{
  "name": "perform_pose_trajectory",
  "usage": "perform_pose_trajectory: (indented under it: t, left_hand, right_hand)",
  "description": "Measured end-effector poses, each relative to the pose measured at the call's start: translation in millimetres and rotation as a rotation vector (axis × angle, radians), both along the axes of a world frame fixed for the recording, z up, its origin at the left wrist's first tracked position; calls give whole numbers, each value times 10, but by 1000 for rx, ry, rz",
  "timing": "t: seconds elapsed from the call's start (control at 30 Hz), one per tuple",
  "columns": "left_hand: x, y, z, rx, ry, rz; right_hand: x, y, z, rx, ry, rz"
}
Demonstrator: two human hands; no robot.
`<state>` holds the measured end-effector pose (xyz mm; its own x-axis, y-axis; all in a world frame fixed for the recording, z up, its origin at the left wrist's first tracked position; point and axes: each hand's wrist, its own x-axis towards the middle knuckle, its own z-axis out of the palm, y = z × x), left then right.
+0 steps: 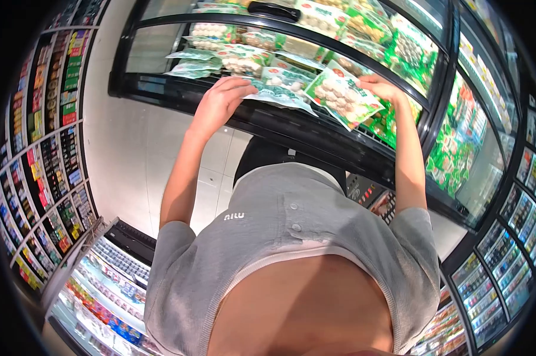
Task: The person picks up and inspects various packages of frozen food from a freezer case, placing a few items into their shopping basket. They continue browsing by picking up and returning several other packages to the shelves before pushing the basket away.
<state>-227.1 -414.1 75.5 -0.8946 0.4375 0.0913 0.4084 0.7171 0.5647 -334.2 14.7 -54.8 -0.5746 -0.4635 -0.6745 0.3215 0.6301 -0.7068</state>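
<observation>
My right hand [382, 89] grips the upper right edge of a bag of frozen balls [344, 97], green and white with round pale balls showing through. This bag is tilted above the front part of an open display freezer. At the freezer's front edge, my left hand [225, 99] has its fingers bent together on the left end of a flatter white and green bag [283, 89]. The thumb's hold on that bag is partly hidden. Behind both hands lie more bags of pale balls [241, 59] in the freezer.
The freezer's black front rim [268, 118] runs below my hands. Its glass lid [161, 47] has a dark handle [274, 10]. Green bags [458, 148] fill the right section. Stocked shelves [48, 148] stand at left, and a chilled case [108, 285] is at lower left.
</observation>
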Motion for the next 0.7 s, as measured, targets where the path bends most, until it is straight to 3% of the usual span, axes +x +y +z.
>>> perform_pose_trajectory:
  t: [0.03,0.13,0.2,0.27,0.4,0.47,0.57,0.67,0.7]
  left_hand:
    - [-2,-132,1,5,21,15]
    - [3,-483,-56,24,77,61]
    - [-2,-672,-126,20,121,92]
    - [-21,-802,-222,51,145,111]
    - [-51,-877,-363,86,189,121]
    - [-55,-862,-381,100,210,107]
    - [-42,-859,-393,140,212,138]
    - [-50,-865,-399,135,197,162]
    - [-49,-866,-387,135,176,169]
  right_hand:
    - [-12,-117,-11,-53,-34,-42]
    - [22,-609,53,152,232,-162]
    - [-48,-907,-116,-78,559,-44]
    - [-145,-1233,-210,-99,662,-64]
    - [-471,-1901,-403,78,591,-292]
    - [-651,-2172,-509,262,1054,-184]
    - [-1062,-2388,-798,221,1393,-4]
    - [-984,-2784,-205,252,1573,-34]
    - [-1009,-2880,-72,144,1436,-47]
